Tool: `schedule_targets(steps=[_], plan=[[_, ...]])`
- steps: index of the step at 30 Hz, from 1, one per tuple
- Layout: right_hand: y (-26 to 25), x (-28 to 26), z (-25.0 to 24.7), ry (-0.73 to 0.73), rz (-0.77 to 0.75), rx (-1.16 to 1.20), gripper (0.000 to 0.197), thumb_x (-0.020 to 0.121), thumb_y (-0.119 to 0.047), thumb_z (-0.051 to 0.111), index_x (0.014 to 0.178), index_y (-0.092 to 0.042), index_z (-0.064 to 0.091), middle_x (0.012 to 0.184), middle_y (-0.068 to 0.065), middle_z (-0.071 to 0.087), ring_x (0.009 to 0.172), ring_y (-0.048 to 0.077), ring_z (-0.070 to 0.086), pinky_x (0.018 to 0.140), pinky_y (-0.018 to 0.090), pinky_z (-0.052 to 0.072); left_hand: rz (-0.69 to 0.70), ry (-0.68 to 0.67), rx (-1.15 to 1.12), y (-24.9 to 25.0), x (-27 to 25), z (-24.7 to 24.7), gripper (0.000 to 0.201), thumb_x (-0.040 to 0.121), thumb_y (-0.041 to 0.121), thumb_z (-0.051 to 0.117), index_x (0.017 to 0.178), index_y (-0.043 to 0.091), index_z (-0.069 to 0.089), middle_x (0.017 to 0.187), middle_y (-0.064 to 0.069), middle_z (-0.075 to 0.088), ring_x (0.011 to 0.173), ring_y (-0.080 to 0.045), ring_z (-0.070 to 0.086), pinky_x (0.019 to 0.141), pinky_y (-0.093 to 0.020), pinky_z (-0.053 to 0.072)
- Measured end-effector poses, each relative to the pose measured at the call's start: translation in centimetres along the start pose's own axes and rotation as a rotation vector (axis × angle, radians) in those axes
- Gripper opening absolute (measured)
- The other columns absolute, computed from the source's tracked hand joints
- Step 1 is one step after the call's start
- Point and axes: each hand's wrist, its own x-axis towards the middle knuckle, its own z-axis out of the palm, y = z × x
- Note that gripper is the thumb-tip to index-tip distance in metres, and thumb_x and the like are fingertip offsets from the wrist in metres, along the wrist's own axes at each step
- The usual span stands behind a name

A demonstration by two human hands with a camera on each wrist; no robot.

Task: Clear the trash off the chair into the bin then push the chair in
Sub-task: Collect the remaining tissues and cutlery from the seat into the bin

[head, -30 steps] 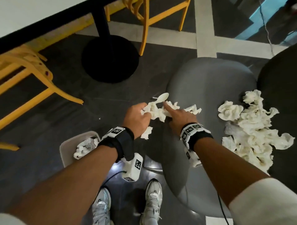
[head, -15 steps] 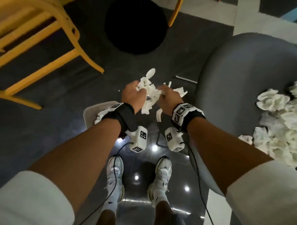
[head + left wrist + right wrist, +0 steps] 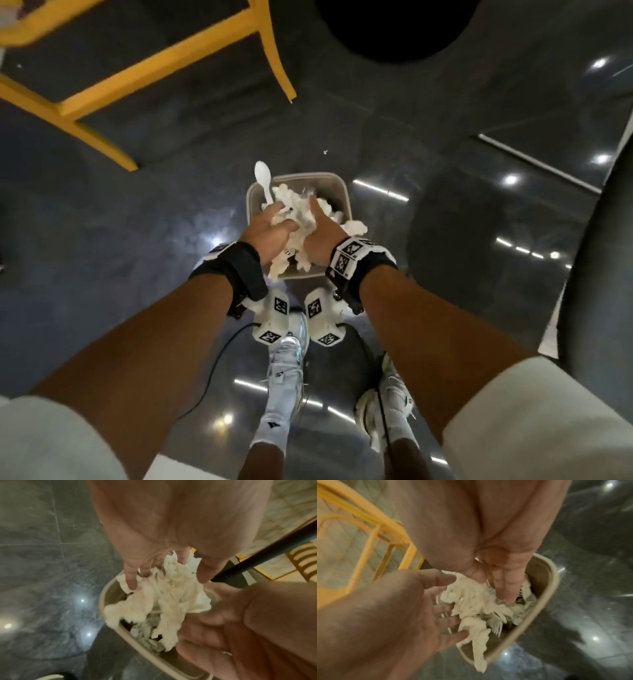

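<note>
Glossy dark floor tiles reflect ceiling lights as a person's left hand (image 3: 270, 229) and right hand (image 3: 322, 236), fingers spread and loose, press a wad of crumpled white tissue (image 3: 297, 209) between the palms over a beige bin (image 3: 343, 195); a white plastic spoon (image 3: 263, 180) juts out, yellow chair legs (image 3: 171, 58) beyond.

Crumpled tissues (image 3: 301, 212) crowd the bin (image 3: 344, 192) mouth; open floor (image 3: 137, 240) lies left, the grey chair (image 3: 609, 257) right.
</note>
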Motion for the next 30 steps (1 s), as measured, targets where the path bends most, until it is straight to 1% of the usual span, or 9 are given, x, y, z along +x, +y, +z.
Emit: schedule_targets(steps=[4, 9, 13, 15, 18, 22, 24, 27, 30], plan=[[2.0, -1.9, 0.8, 0.037, -0.041, -0.198, 0.081, 0.096, -0.007, 0.043, 0.157, -0.031, -0.005, 0.167, 0.011, 0.005, 0.147, 0.034, 0.029, 0.12, 0.041, 0.03, -0.01, -0.076, 0.17, -1.5, -0.6, 0.1, 0.067, 0.085, 0.026, 0.057, 0.147, 0.04, 0.035, 0.147, 0.005, 0.046, 0.131, -0.018, 0.048, 0.108, -0.029, 0.039], [2.7, -4.4, -1.1, 0.162, 0.095, 0.077, 0.061, 0.095, -0.018, 0.047, 0.151, -0.03, 0.03, 0.146, 0.012, 0.049, 0.13, 0.038, 0.051, 0.108, 0.039, 0.044, 0.02, -0.031, 0.389, 0.6, -2.5, 0.3, 0.04, 0.09, 0.023, 0.054, 0.129, 0.017, 0.06, 0.137, -0.01, 0.059, 0.125, -0.028, 0.054, 0.105, -0.033, 0.042], [3.4, -8.7, -5.6, 0.203, 0.058, 0.245, 0.025, 0.088, -0.022, 0.057, 0.111, -0.028, 0.062, 0.127, 0.011, 0.066, 0.118, 0.033, 0.062, 0.104, 0.039, 0.049, 0.13, 0.024, 0.479, 4.4, -4.2, 1.8, 0.023, 0.09, 0.01, 0.053, 0.105, 0.005, 0.069, 0.114, -0.02, 0.069, 0.11, -0.037, 0.062, 0.098, -0.043, 0.048], [5.3, -10.7, -8.5, 0.237, 0.054, 0.354, 0.015, 0.082, -0.025, 0.058, 0.089, -0.037, 0.059, 0.118, 0.01, 0.071, 0.112, 0.032, 0.066, 0.101, 0.044, 0.052, 0.177, -0.032, 0.486, 7.3, -5.0, 3.3, 0.017, 0.091, 0.009, 0.054, 0.096, 0.013, 0.07, 0.104, -0.017, 0.071, 0.103, -0.037, 0.065, 0.094, -0.044, 0.05], [10.8, -12.8, -13.3, 0.397, 0.07, 0.552, 0.028, 0.064, -0.03, 0.053, 0.078, -0.051, 0.062, 0.103, 0.01, 0.074, 0.099, 0.035, 0.071, 0.091, 0.049, 0.058, 0.265, -0.098, 0.497, 12.2, -5.3, 7.0, 0.013, 0.08, 0.019, 0.061, 0.074, 0.028, 0.068, 0.088, -0.012, 0.071, 0.088, -0.036, 0.068, 0.086, -0.048, 0.054], [15.8, -20.1, -21.5, 0.552, 0.059, 0.629, 0.015, 0.072, -0.024, 0.059, 0.076, -0.038, 0.057, 0.099, 0.007, 0.074, 0.099, 0.031, 0.07, 0.093, 0.048, 0.056, 0.408, -0.113, 0.477, 20.6, -8.8, 15.3, 0.017, 0.08, 0.017, 0.061, 0.077, 0.033, 0.065, 0.092, -0.012, 0.073, 0.087, -0.035, 0.068, 0.085, -0.049, 0.054], [18.5, -23.6, -24.6, 0.697, 0.064, 0.692, 0.015, 0.072, -0.02, 0.055, 0.077, -0.033, 0.057, 0.083, 0.003, 0.072, 0.088, 0.032, 0.071, 0.089, 0.051, 0.056, 0.522, -0.158, 0.508, 24.6, -12.5, 20.8, 0.015, 0.082, 0.018, 0.058, 0.081, 0.031, 0.065, 0.092, -0.009, 0.073, 0.088, -0.034, 0.068, 0.084, -0.047, 0.056], [23.8, -27.7, -27.4, 0.822, 0.098, 0.665, 0.017, 0.085, -0.018, 0.051, 0.079, -0.033, 0.057, 0.08, -0.003, 0.072, 0.084, 0.024, 0.071, 0.09, 0.042, 0.056, 0.715, -0.212, 0.617, 28.2, -17.2, 29.2, 0.023, 0.084, 0.009, 0.056, 0.101, 0.021, 0.066, 0.1, -0.008, 0.072, 0.093, -0.03, 0.067, 0.088, -0.041, 0.053], [28.0, -32.0, -29.3, 0.911, 0.133, 0.609, 0.014, 0.087, -0.025, 0.049, 0.088, -0.03, 0.062, 0.089, 0.0, 0.076, 0.092, 0.027, 0.071, 0.089, 0.042, 0.055, 0.894, -0.294, 0.773, 30.4, -20.9, 37.3, 0.042, 0.082, 0.008, 0.056, 0.124, 0.014, 0.056, 0.123, -0.011, 0.059, 0.115, -0.029, 0.056, 0.103, -0.038, 0.042]])
